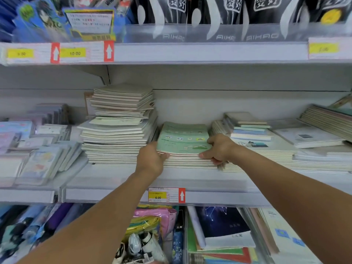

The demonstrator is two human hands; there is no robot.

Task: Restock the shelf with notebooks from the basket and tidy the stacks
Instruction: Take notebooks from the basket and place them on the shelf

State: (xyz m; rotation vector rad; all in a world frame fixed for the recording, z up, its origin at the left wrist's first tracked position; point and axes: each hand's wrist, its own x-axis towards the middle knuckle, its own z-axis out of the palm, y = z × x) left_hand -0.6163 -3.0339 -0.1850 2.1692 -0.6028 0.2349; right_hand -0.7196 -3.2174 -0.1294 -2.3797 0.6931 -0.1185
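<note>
A short stack of notebooks topped by a green-covered notebook (182, 138) lies on the middle shelf (118, 180). My left hand (150, 161) grips the stack's front left corner, thumb on its front edge. My right hand (219, 147) grips the front right corner, thumb along the front edge and fingers curled round the side. A tall, uneven stack of pale notebooks (120, 126) stands directly to the left, touching the green one. The basket is not in view.
More notebook stacks (253, 134) lie to the right, some slanted (327, 121). Wrapped notebooks (42, 161) fill the left of the shelf. A 6.00 price tag (165, 195) sits on the shelf edge. Below are bags and a dark starry notebook (221, 223).
</note>
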